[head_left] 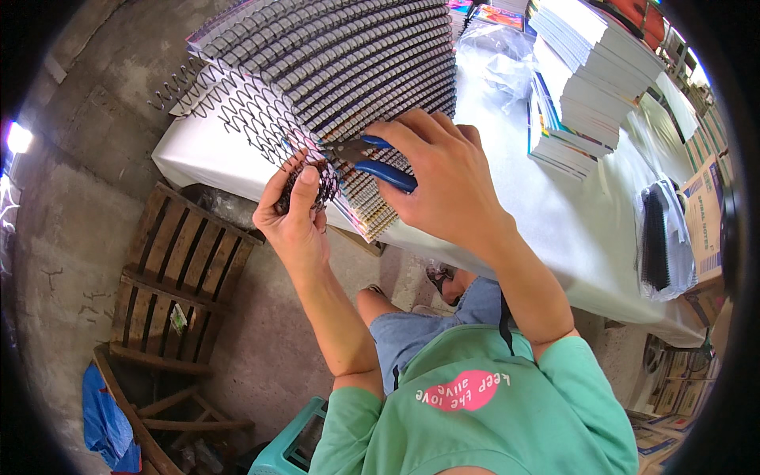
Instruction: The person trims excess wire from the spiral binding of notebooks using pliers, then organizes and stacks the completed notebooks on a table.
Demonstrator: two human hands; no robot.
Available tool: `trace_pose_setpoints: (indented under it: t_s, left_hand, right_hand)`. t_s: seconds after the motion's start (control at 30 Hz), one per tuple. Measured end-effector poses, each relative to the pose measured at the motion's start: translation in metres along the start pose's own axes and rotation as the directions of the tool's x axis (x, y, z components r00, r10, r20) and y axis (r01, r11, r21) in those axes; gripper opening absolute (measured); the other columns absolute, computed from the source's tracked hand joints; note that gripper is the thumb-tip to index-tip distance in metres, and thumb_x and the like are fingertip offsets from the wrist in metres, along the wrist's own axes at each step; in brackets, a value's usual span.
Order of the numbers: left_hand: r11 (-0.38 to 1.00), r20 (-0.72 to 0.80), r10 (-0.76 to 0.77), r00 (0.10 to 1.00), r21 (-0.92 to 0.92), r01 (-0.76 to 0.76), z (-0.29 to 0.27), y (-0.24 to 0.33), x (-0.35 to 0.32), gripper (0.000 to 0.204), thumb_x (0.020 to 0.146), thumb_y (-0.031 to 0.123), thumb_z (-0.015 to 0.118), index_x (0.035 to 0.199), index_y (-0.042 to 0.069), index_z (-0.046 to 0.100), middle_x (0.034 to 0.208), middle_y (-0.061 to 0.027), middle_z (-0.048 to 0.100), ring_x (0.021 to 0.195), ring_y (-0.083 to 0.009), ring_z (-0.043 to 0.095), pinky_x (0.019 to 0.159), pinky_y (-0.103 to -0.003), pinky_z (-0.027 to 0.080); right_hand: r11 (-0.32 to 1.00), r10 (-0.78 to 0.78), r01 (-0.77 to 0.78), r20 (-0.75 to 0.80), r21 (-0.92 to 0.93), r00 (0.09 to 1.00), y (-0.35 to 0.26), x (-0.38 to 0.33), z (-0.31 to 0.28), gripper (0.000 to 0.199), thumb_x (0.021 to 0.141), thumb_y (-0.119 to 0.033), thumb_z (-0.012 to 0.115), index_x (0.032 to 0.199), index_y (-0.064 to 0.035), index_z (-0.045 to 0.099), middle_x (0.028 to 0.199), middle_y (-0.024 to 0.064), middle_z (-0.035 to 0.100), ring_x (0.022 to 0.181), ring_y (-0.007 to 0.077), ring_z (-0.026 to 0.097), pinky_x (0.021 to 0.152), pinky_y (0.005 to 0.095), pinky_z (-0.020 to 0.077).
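Note:
A tall stack of spiral-bound notebooks lies on the white-covered table, its dark wire coils facing up in rows. Loose coil ends stick out past the stack's left side. My right hand grips cutting pliers with blue handles, their jaws at the coil ends along the stack's edge. Close by, my left hand is closed round a bunch of dark coil pieces, thumb up, beside the plier tips. Whether the jaws are touching a wire is too small to tell.
Stacks of unbound books stand on the table's right, near clear plastic wrap. A bag of black coils and a cardboard box are at the far right. A wooden slatted chair and a green plastic stool stand on the floor at left.

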State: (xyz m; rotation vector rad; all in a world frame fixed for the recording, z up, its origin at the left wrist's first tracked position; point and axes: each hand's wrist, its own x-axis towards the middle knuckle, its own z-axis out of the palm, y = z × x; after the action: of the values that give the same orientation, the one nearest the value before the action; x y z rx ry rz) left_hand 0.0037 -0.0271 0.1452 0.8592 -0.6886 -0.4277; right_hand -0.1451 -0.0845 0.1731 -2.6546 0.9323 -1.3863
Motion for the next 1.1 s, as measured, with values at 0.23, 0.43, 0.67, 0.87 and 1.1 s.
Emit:
trace_pose_setpoints:
  t_s: [0.23, 0.43, 0.67, 0.87, 1.1]
  left_hand:
    - [0.998, 0.041, 0.033, 0.999, 0.059, -0.036, -0.004, -0.004, 0.001, 0.023, 0.083, 0.015, 0.068, 0.097, -0.003, 0.065, 0.071, -0.0038, 0.062, 0.042, 0.0011, 0.035, 0.033, -0.016, 0.022]
    - [0.997, -0.103, 0.063, 0.993, 0.061, -0.057, 0.008, -0.003, -0.001, 0.019, 0.084, 0.014, 0.067, 0.095, -0.001, 0.065, 0.073, -0.0042, 0.063, 0.043, 0.0008, 0.037, 0.033, -0.016, 0.022]
    - [0.990, -0.045, 0.092, 0.995, 0.114, -0.086, 0.006, 0.008, -0.006, 0.032, 0.082, 0.012, 0.068, 0.111, -0.001, 0.062, 0.082, -0.0085, 0.067, 0.044, 0.0029, 0.040, 0.034, -0.014, 0.022]
    - [0.997, -0.031, 0.059, 0.998, 0.044, -0.058, 0.007, 0.009, -0.003, 0.027, 0.083, 0.012, 0.068, 0.105, -0.002, 0.063, 0.079, -0.0056, 0.066, 0.044, 0.0027, 0.038, 0.033, -0.014, 0.022]
    - [0.998, 0.004, 0.046, 0.999, 0.046, -0.046, 0.004, 0.008, -0.003, 0.024, 0.084, 0.014, 0.066, 0.102, -0.002, 0.064, 0.080, -0.0061, 0.067, 0.042, 0.0029, 0.036, 0.033, -0.014, 0.021]
  right_hand:
    - [0.947, 0.095, -0.123, 0.108, 0.295, 0.990, 0.004, 0.003, 0.005, 0.030, 0.067, -0.016, 0.070, 0.095, -0.0086, 0.063, 0.079, 0.0098, 0.064, 0.071, 0.0302, 0.063, 0.063, 0.0398, 0.0505]
    - [0.979, 0.082, -0.100, 0.108, 0.179, 0.991, 0.007, 0.001, 0.005, 0.032, 0.066, -0.012, 0.072, 0.097, -0.0090, 0.065, 0.077, 0.0083, 0.064, 0.069, 0.0291, 0.063, 0.062, 0.0376, 0.0498]
    - [0.999, 0.015, -0.011, -0.103, 0.045, 0.995, 0.004, 0.002, -0.006, 0.038, 0.064, -0.020, 0.073, 0.100, -0.0141, 0.062, 0.090, 0.0036, 0.059, 0.089, 0.0239, 0.056, 0.078, 0.0399, 0.0393]
    - [1.000, 0.001, -0.001, -0.079, -0.003, 0.997, 0.000, 0.005, -0.002, 0.040, 0.065, -0.022, 0.072, 0.102, -0.0128, 0.061, 0.092, 0.0040, 0.059, 0.090, 0.0238, 0.056, 0.079, 0.0439, 0.0383]
    - [0.985, 0.038, -0.041, 0.018, 0.170, 0.999, -0.003, 0.007, 0.000, 0.031, 0.067, -0.020, 0.070, 0.095, -0.0090, 0.063, 0.085, 0.0089, 0.061, 0.080, 0.0279, 0.061, 0.071, 0.0422, 0.0477]
